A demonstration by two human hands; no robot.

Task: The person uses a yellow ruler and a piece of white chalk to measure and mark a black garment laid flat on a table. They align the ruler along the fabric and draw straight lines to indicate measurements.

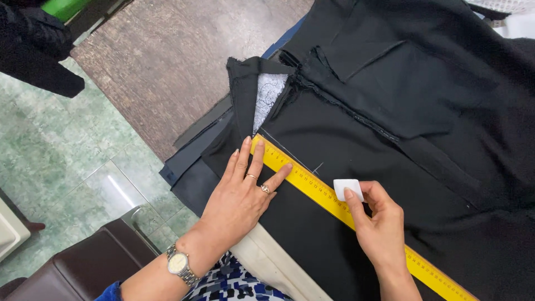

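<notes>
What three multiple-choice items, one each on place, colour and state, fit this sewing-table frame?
1. Where does the left hand rest?
A. flat on the yellow ruler
B. on the floor
C. on the chair

2. What colour is the tailor's chalk?
A. red
B. white
C. blue

3. How is the right hand?
A. empty and open
B. flat on the wooden table
C. pinching the chalk at the ruler's edge

Answers: 1 A, its fingers press the ruler onto the black fabric. 2 B, the piece is plainly white. 3 C, thumb and forefinger grip it.
</notes>
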